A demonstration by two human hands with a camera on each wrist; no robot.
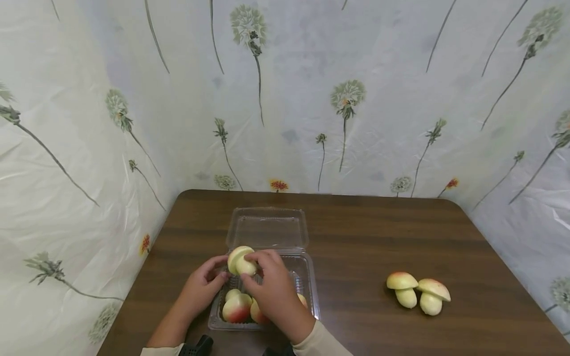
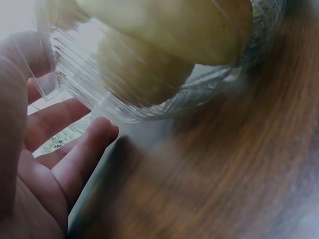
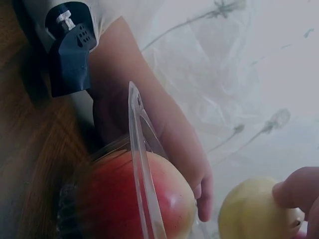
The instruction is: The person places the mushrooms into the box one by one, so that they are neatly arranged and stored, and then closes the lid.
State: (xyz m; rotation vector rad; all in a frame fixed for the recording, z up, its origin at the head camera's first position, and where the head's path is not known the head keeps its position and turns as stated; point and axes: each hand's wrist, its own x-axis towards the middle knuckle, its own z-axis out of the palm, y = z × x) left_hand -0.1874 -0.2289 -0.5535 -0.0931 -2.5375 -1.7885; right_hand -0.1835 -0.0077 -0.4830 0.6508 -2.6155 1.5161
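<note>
My right hand (image 1: 273, 284) pinches a pale yellow toy mushroom (image 1: 238, 260) between thumb and fingers, above the far left part of a clear plastic clamshell box (image 1: 314, 291). At the box's left side, my left hand (image 1: 200, 289) holds the rim, its other fingers spread beside the ribbed wall in the left wrist view. Inside the box's near part lie several more toy mushrooms, one with a red and cream cap (image 1: 237, 309). My right hand partly covers these. The right wrist view shows a red cap (image 3: 114, 194) close behind the clear rim.
Two toy mushrooms (image 1: 403, 288) lie side by side on the right of the brown wooden table (image 1: 356, 237). The box's hinged lid (image 1: 267, 227) lies folded back behind it. A flower-printed sheet (image 1: 294, 148) hangs around the table's back and sides.
</note>
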